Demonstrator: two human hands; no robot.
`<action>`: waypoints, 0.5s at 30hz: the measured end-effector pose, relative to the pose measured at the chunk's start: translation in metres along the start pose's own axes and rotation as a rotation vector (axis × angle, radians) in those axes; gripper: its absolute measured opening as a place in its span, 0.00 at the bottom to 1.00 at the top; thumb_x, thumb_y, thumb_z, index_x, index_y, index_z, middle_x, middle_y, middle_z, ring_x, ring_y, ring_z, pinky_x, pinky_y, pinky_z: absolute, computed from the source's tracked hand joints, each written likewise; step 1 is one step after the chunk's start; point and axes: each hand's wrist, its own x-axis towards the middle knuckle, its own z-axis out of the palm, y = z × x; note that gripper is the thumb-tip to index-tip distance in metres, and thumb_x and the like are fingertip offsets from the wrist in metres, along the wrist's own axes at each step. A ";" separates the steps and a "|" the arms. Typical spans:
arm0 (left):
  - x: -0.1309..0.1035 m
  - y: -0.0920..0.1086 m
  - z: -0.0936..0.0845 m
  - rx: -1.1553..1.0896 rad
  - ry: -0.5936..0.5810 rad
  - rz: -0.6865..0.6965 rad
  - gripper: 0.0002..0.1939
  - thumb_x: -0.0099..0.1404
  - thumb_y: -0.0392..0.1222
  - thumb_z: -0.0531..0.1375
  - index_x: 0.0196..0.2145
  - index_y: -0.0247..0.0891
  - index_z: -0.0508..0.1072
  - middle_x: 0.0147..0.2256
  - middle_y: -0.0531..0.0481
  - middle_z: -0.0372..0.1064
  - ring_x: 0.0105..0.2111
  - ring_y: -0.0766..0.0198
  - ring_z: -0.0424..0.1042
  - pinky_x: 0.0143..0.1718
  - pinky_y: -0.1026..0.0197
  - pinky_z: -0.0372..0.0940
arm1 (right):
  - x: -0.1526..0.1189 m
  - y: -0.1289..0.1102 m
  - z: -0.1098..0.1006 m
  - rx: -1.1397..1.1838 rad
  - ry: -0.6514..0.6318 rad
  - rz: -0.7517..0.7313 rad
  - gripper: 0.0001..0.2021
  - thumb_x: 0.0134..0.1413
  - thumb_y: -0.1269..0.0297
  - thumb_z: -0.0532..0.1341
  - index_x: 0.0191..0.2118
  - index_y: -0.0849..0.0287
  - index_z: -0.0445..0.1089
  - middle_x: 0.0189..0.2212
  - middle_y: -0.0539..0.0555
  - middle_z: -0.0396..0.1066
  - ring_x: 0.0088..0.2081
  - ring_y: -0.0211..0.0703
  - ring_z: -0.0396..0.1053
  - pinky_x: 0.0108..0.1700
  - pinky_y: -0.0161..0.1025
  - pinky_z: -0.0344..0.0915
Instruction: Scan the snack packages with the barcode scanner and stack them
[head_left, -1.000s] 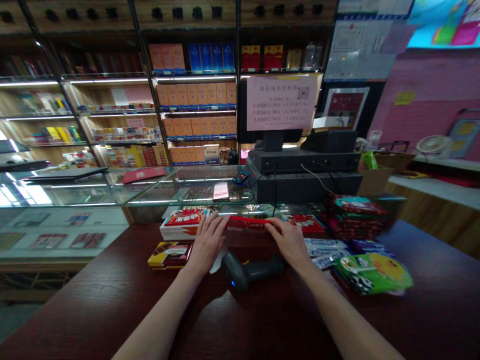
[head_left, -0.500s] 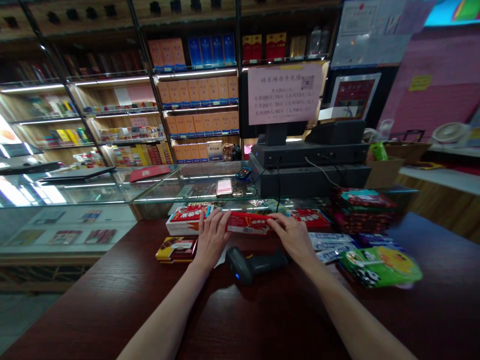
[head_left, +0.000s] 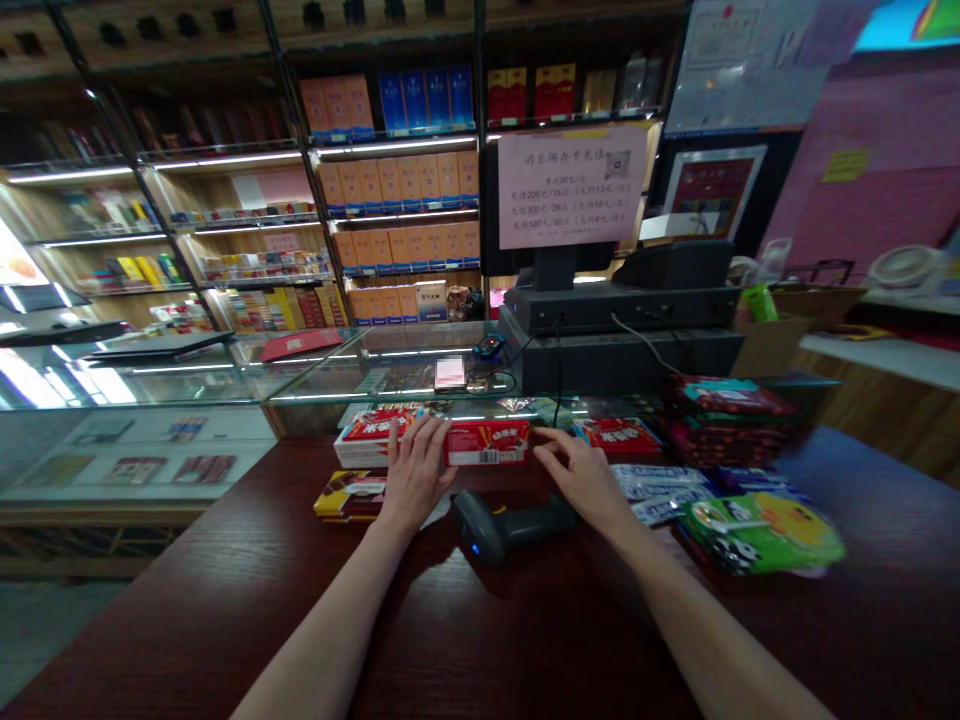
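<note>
Bench edges: the dark wood bench (head_left: pixel 465 640) has its slanting left edge well apart from the left hand (head_left: pixel 416 475); its far side meets the glass display case (head_left: pixel 322 380).
Room between hands: the red box (head_left: pixel 487 443) spans most of it; the scanner (head_left: pixel 502 532) lies nearer the wearer.
Room to the sides: yellow-and-brown packet (head_left: pixel 349 497) and white-sided box (head_left: pixel 364 445) close by the left hand; blue-and-white packets (head_left: pixel 664 485) and green packet (head_left: pixel 761 533) beyond the right hand (head_left: pixel 585 480).
Red box look: long, narrow, printed face toward the wearer, barcode low near its middle.
Left fingers: slightly spread, tips at the box's left end.
Right fingers: thumb and forefinger parted, just beside its right end; cannot tell if touching.
</note>
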 end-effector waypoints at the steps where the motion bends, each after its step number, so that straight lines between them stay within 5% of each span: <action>1: 0.000 -0.001 -0.001 0.013 0.015 -0.008 0.33 0.63 0.43 0.62 0.64 0.39 0.60 0.59 0.40 0.65 0.63 0.47 0.58 0.70 0.39 0.35 | -0.002 0.000 -0.001 0.015 -0.036 -0.030 0.18 0.62 0.56 0.56 0.55 0.53 0.70 0.39 0.53 0.79 0.46 0.52 0.72 0.50 0.49 0.62; 9: -0.001 -0.007 -0.010 0.075 0.067 -0.076 0.33 0.62 0.44 0.62 0.63 0.39 0.61 0.58 0.39 0.66 0.60 0.48 0.62 0.69 0.39 0.37 | -0.021 0.001 -0.016 0.047 -0.521 -0.204 0.34 0.51 0.51 0.68 0.64 0.43 0.61 0.56 0.53 0.70 0.55 0.53 0.65 0.57 0.49 0.58; 15: -0.001 -0.010 -0.014 0.085 0.066 -0.090 0.34 0.61 0.43 0.63 0.63 0.37 0.61 0.59 0.40 0.65 0.61 0.48 0.61 0.69 0.39 0.35 | -0.028 -0.005 -0.009 -0.005 -0.623 -0.245 0.44 0.41 0.57 0.73 0.66 0.44 0.58 0.56 0.53 0.69 0.54 0.54 0.65 0.57 0.48 0.57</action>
